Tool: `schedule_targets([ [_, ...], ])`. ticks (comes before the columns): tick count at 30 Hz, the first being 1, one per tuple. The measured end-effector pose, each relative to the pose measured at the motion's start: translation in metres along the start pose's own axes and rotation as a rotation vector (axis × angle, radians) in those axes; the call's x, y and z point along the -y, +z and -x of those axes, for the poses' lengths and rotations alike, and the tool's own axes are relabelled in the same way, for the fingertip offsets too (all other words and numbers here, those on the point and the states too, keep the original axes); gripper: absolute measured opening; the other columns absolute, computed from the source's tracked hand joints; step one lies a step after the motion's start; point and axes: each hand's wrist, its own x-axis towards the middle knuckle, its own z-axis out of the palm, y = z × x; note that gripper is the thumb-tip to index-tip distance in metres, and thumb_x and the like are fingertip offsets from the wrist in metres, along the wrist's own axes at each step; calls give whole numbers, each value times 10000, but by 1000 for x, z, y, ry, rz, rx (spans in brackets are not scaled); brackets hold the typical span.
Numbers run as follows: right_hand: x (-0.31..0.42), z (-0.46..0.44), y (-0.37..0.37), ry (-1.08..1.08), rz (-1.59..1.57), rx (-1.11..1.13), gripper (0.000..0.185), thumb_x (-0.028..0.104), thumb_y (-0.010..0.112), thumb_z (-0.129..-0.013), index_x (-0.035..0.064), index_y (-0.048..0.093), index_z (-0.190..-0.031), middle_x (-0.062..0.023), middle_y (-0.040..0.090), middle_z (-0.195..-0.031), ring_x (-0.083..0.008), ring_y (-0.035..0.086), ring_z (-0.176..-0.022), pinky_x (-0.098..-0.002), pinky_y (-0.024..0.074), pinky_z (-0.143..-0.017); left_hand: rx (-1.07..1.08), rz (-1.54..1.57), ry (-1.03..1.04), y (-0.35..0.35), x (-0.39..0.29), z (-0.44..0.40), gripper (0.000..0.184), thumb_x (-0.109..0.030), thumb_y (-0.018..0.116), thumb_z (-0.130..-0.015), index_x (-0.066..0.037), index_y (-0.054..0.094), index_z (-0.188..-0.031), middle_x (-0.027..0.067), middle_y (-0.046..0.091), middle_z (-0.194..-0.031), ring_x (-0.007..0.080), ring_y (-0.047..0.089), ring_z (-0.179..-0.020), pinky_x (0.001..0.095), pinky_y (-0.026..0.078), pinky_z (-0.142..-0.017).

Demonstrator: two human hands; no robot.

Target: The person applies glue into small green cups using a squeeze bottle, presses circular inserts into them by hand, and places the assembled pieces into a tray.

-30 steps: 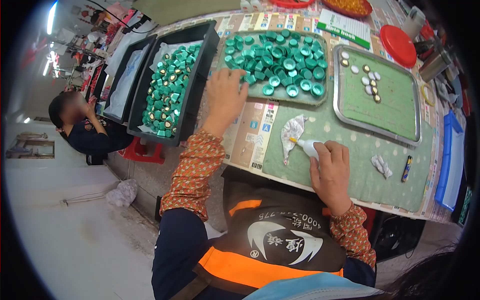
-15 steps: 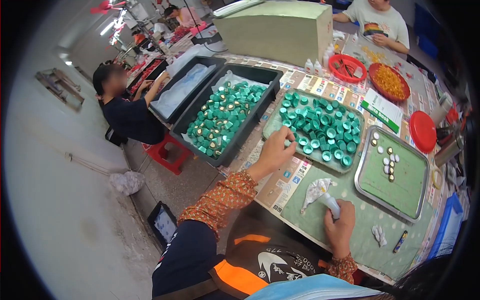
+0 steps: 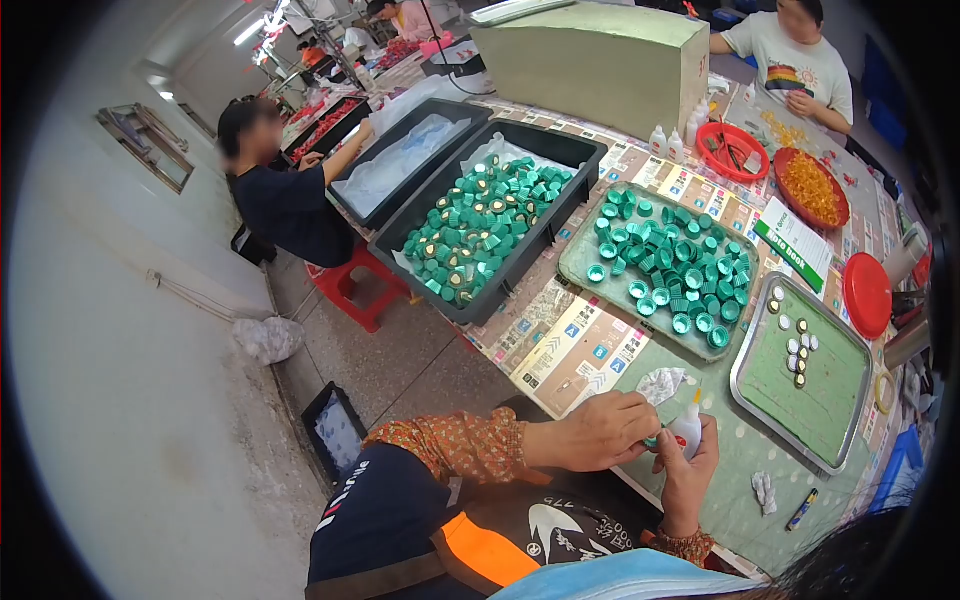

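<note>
My right hand [image 3: 690, 475] is closed around a small white glue bottle [image 3: 686, 432], whose yellowish nozzle points up. My left hand [image 3: 595, 432] is beside it, fingertips pinched on a green cap [image 3: 651, 440] close to my right thumb; most of the cap is hidden. Beyond my hands lies a metal tray [image 3: 575, 262] of loose green ribbed caps [image 3: 682, 262]. To the right, a second tray [image 3: 742, 385] with a green bottom carries several small white and gold round pieces [image 3: 798, 350]. A crumpled white tissue [image 3: 660, 385] rests just behind the bottle.
A black bin [image 3: 590, 165] of green caps, some with gold pieces, stands at the left. Further right are a notebook [image 3: 790, 245], a red lid [image 3: 867, 295], a red basket [image 3: 735, 170] and a marker [image 3: 801, 510]. Co-workers [image 3: 290, 205] sit left and across [image 3: 790, 60].
My left hand has come back from the cap tray to my right hand, bringing a green cap. The glue bottle has been turned nozzle up. The view has shifted slightly.
</note>
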Motion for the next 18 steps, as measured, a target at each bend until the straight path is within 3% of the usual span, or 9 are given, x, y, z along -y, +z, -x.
schedule_targets([
  [4,-2,2,3,18,7,-12,274,61,729,-904,59,506,-1063,-28,616,-858,-64,587,-670,-207,478,-492,14,101,-45,5,-3,9,317,-135,742,-850,-85,535,-1085,94,624,-1052,309,638,-978,393,535,-801],
  [7,-1,5,5,6,35,-31,279,54,724,-892,59,506,-1066,-26,616,-859,-60,582,-669,-203,476,-489,76,375,-325,-1,-14,13,340,-168,720,-917,-94,520,-1181,72,623,-1046,247,643,-992,376,534,-812],
  [11,7,9,7,1,96,-52,281,43,719,-881,52,509,-1067,-29,616,-862,-67,593,-699,-208,492,-547,202,1079,-612,14,4,24,367,-238,642,-1014,-105,449,-1295,43,611,-1038,163,640,-984,329,544,-820],
  [13,-1,10,7,-106,178,-61,278,36,717,-879,41,520,-1075,-42,619,-861,-87,599,-718,-233,499,-601,268,1380,-725,16,6,27,363,-257,602,-1044,-107,416,-1318,35,602,-1033,138,640,-977,313,554,-831],
  [18,-6,16,8,-335,461,-60,290,24,718,-869,13,545,-1102,-78,628,-883,-141,613,-752,-297,505,-687,201,1566,-780,19,1,33,351,-256,598,-1043,-121,402,-1302,35,608,-1041,132,644,-939,322,577,-866],
])
